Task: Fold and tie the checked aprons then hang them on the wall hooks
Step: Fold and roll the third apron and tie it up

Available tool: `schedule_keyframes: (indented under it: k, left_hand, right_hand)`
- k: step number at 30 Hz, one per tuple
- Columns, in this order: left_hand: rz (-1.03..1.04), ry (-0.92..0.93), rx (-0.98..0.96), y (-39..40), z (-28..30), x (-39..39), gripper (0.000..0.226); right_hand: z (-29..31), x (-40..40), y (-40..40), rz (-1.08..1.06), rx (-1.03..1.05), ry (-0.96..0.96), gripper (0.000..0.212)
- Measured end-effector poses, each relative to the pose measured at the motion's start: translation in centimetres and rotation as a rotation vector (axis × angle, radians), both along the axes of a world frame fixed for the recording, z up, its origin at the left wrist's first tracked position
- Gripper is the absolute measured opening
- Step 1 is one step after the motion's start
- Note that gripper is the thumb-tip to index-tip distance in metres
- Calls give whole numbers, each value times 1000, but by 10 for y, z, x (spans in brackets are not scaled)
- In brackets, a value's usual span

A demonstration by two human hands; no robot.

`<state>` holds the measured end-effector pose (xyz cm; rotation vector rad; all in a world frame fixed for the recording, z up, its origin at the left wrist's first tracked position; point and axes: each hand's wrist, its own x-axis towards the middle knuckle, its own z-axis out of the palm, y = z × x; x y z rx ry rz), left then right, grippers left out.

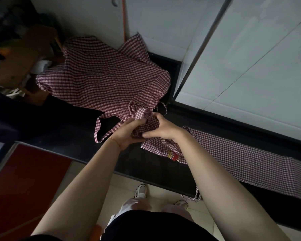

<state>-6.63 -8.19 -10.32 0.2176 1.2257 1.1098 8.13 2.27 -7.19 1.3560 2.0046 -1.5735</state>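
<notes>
The tying step looks to be in hand. A bunched part of the apron [101,79] is gripped over the dark tabletop [146,171] by both hands: the left hand [129,133] is curled round the gathered cloth from below, and the right hand [163,129] is clamped on it from above, thumb laid along the near edge. The rest of that apron is spread in soft, crumpled folds toward the wall, its far corner propped against the white tiles. A strap [101,127] is left lying in a loose loop just beside the left hand.

A second apron [241,159] is stretched flat along the tabletop to the right, partly under the right forearm, with a small red-and-yellow label at its near corner. It appears to be untouched as yet.

Both are thin woven cotton in a small maroon-and-white check, limp and easily creased. The next move is judged to call for the loose strap to be drawn round the bundle and knotted. No hooks are seen.
</notes>
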Motion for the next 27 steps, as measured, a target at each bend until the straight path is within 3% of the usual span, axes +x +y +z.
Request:
schedule_keyframes:
  k: [2,4,9,13,16,18,21,27]
  left_hand:
    - [-49,-79,68,5,11,9,57]
    - [-71,-127,93,14,17,18,66]
    - [-125,-116,44,34,27,44,73]
    - [172,153,-35,47,30,80,44]
    - [306,499,-124,49,21,99,26]
    - [127,714,-173,49,8,111,26]
    - [-238,994,-84,45,-13,132,27]
    - [-425,1041,58,34,-40,177,42]
  right_hand:
    - [7,4,1,-12,8,63,117]
    - [12,10,1,-64,41,118,109]
    - [10,51,7,-406,136,193,32]
    - [3,101,5,-934,-191,436,22]
    - [-2,138,4,-1104,-367,574,24]
    - [-9,163,5,-1227,-422,588,26]
    - [-19,197,4,-1365,-430,559,24]
    - [-35,254,0,-1496,-387,479,20]
